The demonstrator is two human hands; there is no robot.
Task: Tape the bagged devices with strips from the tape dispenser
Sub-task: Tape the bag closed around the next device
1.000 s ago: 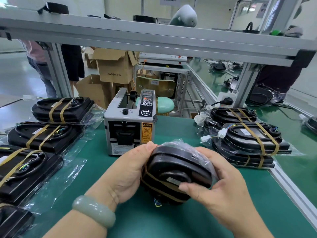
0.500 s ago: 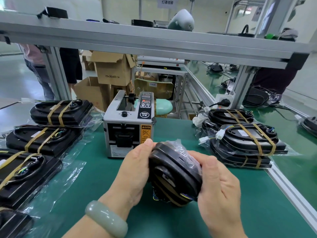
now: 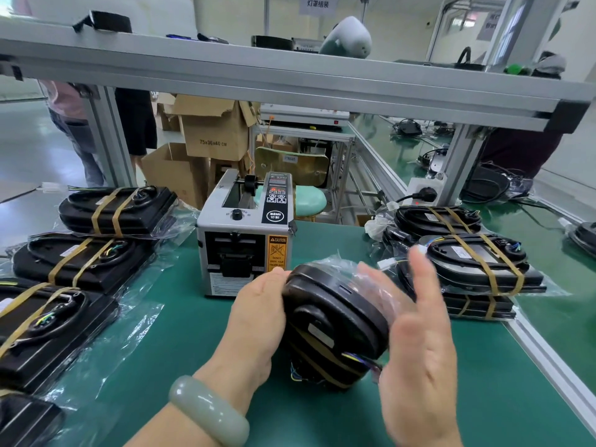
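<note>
Left hand (image 3: 258, 317) is gripping the bagged device (image 3: 335, 324), thumb hooking over its upper edge, and is propping it on its edge on the green mat (image 3: 180, 350), just in front of the tape dispenser (image 3: 245, 240). Right hand (image 3: 416, 333) is hovering beside the device's right side, released, fingers straight and motion-blurred, holding nothing. Loose clear bag plastic is puffing out between that hand and the device. Tan tape bands (image 3: 317, 366) are already crossing the device's lower part, and coloured wires (image 3: 356, 356) are poking out near the bottom. Finished taped devices (image 3: 106, 209) are lying in rows to the left, and more are stacked on the right.

Whether a strip is waiting at the dispenser's slot is unclear. For a clean result, the left hand should be holding firmly while the right is flattening the slack plastic against the shell. Any new strip is probably best pinched by one end, laid parallel to the existing bands, and kept off the wires.
</note>
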